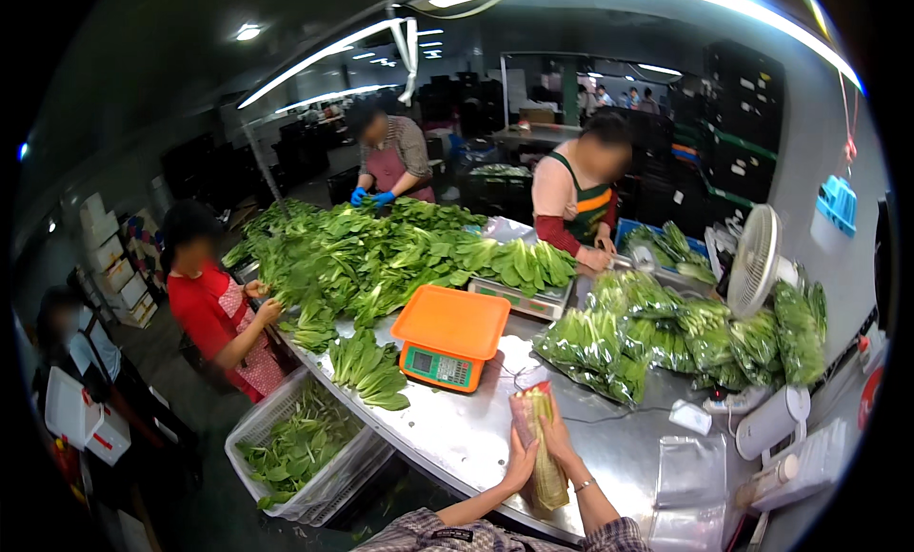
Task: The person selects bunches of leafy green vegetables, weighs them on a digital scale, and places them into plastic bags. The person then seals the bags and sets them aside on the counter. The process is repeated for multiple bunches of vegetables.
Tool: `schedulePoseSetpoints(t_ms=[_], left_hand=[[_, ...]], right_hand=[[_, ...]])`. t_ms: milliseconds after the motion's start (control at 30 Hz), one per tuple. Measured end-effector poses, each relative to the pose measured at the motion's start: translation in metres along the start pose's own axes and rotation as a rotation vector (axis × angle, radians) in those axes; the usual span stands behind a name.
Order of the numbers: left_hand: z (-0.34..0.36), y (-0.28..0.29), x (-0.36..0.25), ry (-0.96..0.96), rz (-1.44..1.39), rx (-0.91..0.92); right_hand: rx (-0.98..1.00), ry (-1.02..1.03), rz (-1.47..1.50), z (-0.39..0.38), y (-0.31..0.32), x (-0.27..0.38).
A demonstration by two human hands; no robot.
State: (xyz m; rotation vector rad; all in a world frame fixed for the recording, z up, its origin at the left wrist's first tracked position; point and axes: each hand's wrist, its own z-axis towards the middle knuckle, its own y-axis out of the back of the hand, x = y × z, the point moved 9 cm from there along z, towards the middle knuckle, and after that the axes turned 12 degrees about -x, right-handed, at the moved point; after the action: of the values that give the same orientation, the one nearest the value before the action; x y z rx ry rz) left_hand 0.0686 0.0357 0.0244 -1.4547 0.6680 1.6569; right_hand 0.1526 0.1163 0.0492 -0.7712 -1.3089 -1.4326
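Between both hands, at the near edge of the steel table [476,414], is a long bundle [548,481], pinkish-brown and pale green with red at its far end. I cannot make out its exact kind. My left hand [519,464] closes on its left side, while my right hand [558,438] grips it from the right. Just ahead stands an orange-topped weighing scale [450,324] with nothing on its pan. Left of the scale lies a small pile of leafy greens [367,369]. Flat clear plastic bags [690,471] lie to the right of my right hand.
A large heap of greens [371,247] covers the far table. Bagged greens [657,328] line the right side, near a fan [755,262] and white kettle [769,422]. A crate [249,433] stands at left. Three co-workers stand around the table; another scale [524,300] holds greens.
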Motion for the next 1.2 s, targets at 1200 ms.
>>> schedulePoseSetpoints(t_ms=[1200], left_hand=[[-0.368, -0.341, -0.007, -0.775, 0.774, 1.525]], right_hand=[[-1.526, -0.557, 0.045, -0.490, 0.378, -0.012]])
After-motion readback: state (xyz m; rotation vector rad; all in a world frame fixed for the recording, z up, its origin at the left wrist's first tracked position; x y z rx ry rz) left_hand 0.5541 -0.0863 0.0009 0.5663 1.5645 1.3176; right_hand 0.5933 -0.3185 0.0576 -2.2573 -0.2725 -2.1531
